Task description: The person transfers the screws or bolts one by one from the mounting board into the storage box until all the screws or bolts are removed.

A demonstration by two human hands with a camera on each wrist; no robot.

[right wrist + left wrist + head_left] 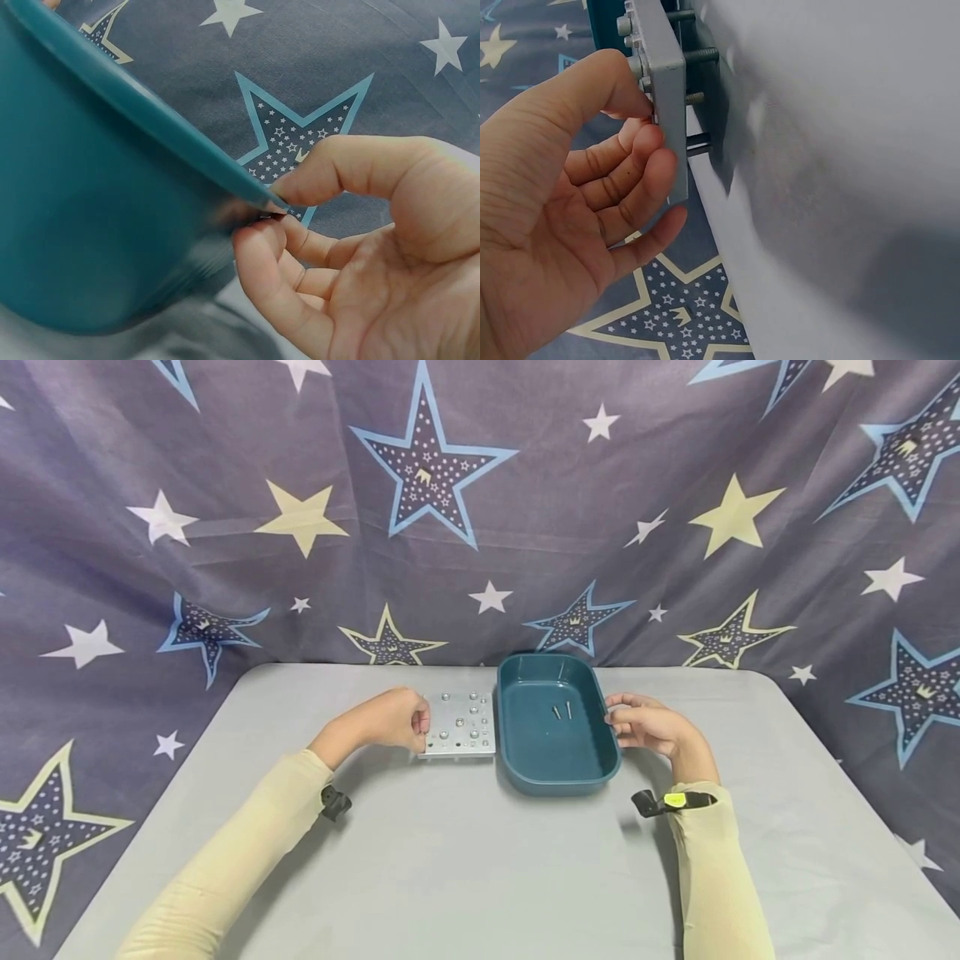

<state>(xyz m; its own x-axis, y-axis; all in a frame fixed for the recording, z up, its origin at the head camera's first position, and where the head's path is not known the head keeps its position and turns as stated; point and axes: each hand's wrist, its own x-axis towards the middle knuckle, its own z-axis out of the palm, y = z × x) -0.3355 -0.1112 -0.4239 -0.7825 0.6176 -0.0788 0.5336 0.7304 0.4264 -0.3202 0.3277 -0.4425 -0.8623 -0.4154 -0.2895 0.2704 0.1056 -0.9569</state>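
My left hand [397,718] is at the left side of a silver metal plate [486,748]. Its thumb and fingertips pinch together against the plate's upper face, hiding the screw head between them. Behind that spot, in the left wrist view, a screw's short tip [695,98] pokes out of the plate; longer threaded shanks [702,55] stick out nearby. Several screw heads [460,722] stand on the plate's face. My right hand [652,727] pinches the right rim of a teal tray [561,787] between thumb and fingers.
Two loose screws [557,712] lie inside the tray, which stands close to the plate's right side. Both are on a grey-covered table [480,877]. A star-patterned curtain [480,527] hangs along the table's back edge and sides.
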